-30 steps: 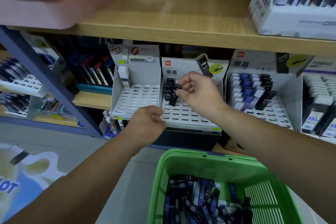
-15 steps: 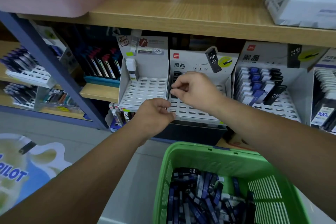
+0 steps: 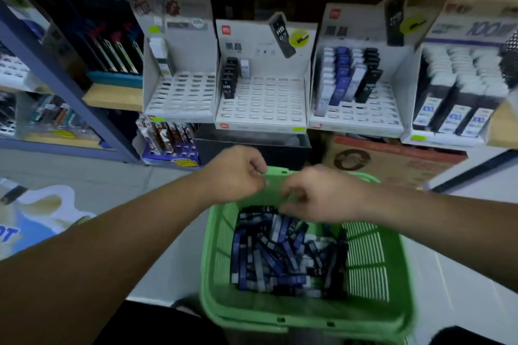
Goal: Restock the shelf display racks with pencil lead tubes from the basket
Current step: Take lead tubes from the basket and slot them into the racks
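From my feed, both bare arms reach forward and converge toward the middle of the view. The left forearm (image 3: 112, 246) runs up from the lower left corner with the wrist straight. The left hand (image 3: 235, 173) is balled into a fist, back of the hand up, knuckles pointing right. I cannot tell whether anything sits inside it. The right forearm (image 3: 437, 221) comes in from the right edge, nearly level. The right hand (image 3: 322, 196) sits a little lower than the left, palm down, its fingers (image 3: 284, 194) bent and pointing left and down. They are smeared by blur, so I cannot read their grip. The two hands are close, just apart.
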Demonstrator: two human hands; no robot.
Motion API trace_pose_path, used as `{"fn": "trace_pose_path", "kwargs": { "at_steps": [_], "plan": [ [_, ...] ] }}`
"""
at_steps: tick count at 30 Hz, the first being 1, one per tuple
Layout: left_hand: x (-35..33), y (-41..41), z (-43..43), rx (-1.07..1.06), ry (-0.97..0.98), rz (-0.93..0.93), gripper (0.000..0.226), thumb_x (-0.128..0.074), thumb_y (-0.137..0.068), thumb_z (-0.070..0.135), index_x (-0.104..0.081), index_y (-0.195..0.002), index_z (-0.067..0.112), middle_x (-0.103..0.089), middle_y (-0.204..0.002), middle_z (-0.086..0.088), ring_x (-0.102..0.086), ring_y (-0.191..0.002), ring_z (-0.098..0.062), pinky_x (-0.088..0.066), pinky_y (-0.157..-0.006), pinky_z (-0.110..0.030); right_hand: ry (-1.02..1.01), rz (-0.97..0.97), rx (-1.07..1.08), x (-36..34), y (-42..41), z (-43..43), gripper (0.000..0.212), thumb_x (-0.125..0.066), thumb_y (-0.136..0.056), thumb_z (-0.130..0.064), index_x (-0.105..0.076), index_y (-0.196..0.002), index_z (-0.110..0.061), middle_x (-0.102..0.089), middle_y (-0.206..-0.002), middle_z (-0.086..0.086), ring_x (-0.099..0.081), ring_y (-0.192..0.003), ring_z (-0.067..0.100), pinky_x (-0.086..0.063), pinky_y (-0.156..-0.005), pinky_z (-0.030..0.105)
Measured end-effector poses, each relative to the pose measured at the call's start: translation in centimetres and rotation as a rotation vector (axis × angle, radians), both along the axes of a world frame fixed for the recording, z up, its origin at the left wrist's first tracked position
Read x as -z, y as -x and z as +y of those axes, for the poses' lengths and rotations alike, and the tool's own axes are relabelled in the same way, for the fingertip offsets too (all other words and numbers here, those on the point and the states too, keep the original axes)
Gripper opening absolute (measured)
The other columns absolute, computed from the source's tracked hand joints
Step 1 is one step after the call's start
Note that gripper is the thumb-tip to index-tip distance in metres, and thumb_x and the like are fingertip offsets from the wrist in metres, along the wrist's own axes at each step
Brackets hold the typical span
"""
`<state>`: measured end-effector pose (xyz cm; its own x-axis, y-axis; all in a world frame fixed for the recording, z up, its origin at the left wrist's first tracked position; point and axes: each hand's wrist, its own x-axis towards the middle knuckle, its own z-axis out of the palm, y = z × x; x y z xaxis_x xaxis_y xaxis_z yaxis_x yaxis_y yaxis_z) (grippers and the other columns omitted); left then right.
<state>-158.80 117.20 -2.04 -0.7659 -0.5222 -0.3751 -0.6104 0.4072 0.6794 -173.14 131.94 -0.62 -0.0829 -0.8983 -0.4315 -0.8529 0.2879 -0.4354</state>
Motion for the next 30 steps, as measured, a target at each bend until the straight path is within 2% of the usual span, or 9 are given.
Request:
{"fn": "trace_pose_path", "kwargs": {
  "at_steps": [2, 4, 8, 13, 17, 21, 24, 27, 30],
  "plan": [
    [3.4, 0.4, 2.1, 0.111, 0.026, -0.133, 0.017, -0.080, -0.087, 0.020, -0.073, -0.102, 0.018, -0.072, -0.093, 0.001, -0.068, -0.088, -0.019, -0.052, -0.075, -0.023, -0.336, 0.080, -0.079, 3.3, 0.0, 1.7, 0.043, -0.065, -0.094, -0.056, -0.065, -0.125, -0.027, -0.065, -0.102, -0.008, -0.062, -0.092, 0.016, -0.051, -0.080, 0.031],
    [7.2, 0.4, 4.0, 0.188, 0.035, -0.296, 0.022, -0.076, -0.089, 0.020, -0.071, -0.110, 0.014, -0.070, -0.103, -0.005, -0.066, -0.099, -0.025, -0.052, -0.081, -0.028, -0.441, 0.048, -0.034, 7.3, 0.5, 3.1, 0.051, -0.062, -0.095, -0.058, -0.065, -0.130, -0.020, -0.067, -0.124, 0.003, -0.063, -0.110, 0.025, -0.053, -0.094, 0.038],
    [14.3, -1.0, 7.1, 0.120, -0.041, -0.472, 0.023, -0.074, -0.089, 0.022, -0.066, -0.103, 0.006, -0.063, -0.093, -0.008, -0.063, -0.088, -0.024, -0.047, -0.070, -0.030, -0.373, -0.157, 0.478, 15.8, 1.7, 7.7, 0.057, -0.073, -0.088, -0.054, -0.066, -0.129, -0.014, -0.067, -0.127, 0.010, -0.064, -0.111, 0.026, -0.053, -0.096, 0.034],
    [19.6, -2.3, 9.3, -0.008, -0.045, -0.525, 0.040, -0.080, -0.084, 0.034, -0.062, -0.112, 0.012, -0.068, -0.109, -0.010, -0.067, -0.096, -0.026, -0.057, -0.080, -0.035, -0.277, -0.391, 0.884, 21.5, 0.9, 11.7, 0.043, -0.080, -0.086, -0.045, -0.071, -0.116, -0.017, -0.069, -0.101, 0.002, -0.064, -0.094, 0.019, -0.049, -0.082, 0.026],
    [21.0, -2.3, 9.6, -0.143, 0.135, -0.546, 0.045, -0.078, -0.083, 0.042, -0.061, -0.113, 0.013, -0.067, -0.107, -0.011, -0.067, -0.093, -0.029, -0.058, -0.078, -0.037, -0.261, -0.209, 1.036, 23.5, 0.2, 11.2, 0.056, -0.076, -0.084, -0.054, -0.057, -0.121, -0.017, -0.063, -0.115, 0.012, -0.066, -0.096, 0.028, -0.059, -0.088, 0.043],
    [21.7, -2.3, 9.7, -0.214, 0.072, -0.664, 0.063, -0.080, -0.083, 0.054, -0.057, -0.117, 0.006, -0.067, -0.104, -0.008, -0.059, -0.084, -0.023, -0.050, -0.067, -0.030, -0.352, -0.227, 1.148, 24.2, -1.1, 10.6, 0.076, -0.071, -0.089, -0.052, -0.038, -0.142, -0.008, -0.053, -0.131, 0.019, -0.063, -0.106, 0.034, -0.056, -0.089, 0.039],
    [22.4, -2.0, 9.8, -0.256, -0.002, -0.667, 0.091, -0.082, -0.080, 0.056, -0.041, -0.144, 0.006, -0.059, -0.128, -0.014, -0.062, -0.110, -0.029, -0.053, -0.078, -0.033, -0.304, -0.351, 1.294, 24.2, -1.0, 9.9, 0.076, -0.075, -0.089, -0.046, -0.036, -0.143, -0.009, -0.057, -0.125, 0.012, -0.060, -0.099, 0.028, -0.049, -0.077, 0.031],
    [22.8, -2.0, 9.9, -0.226, 0.028, -0.645, 0.098, -0.082, -0.081, 0.052, -0.031, -0.152, 0.007, -0.050, -0.145, -0.017, -0.051, -0.131, -0.034, -0.051, -0.102, -0.040, -0.260, -0.402, 1.356, 24.7, -0.5, 10.2, 0.064, -0.078, -0.090, -0.036, -0.044, -0.137, -0.009, -0.059, -0.109, 0.004, -0.054, -0.081, 0.016, -0.043, -0.064, 0.022],
    [23.1, -1.9, 10.4, -0.148, 0.053, -0.720, 0.104, -0.079, -0.084, 0.053, -0.024, -0.158, 0.006, -0.036, -0.155, -0.020, -0.039, -0.140, -0.035, -0.040, -0.115, -0.043, -0.296, -0.326, 1.323, 24.4, -0.7, 9.6, 0.073, -0.079, -0.088, -0.039, -0.041, -0.143, -0.010, -0.051, -0.137, 0.012, -0.061, -0.092, 0.022, -0.050, -0.072, 0.024]
  ]
}}
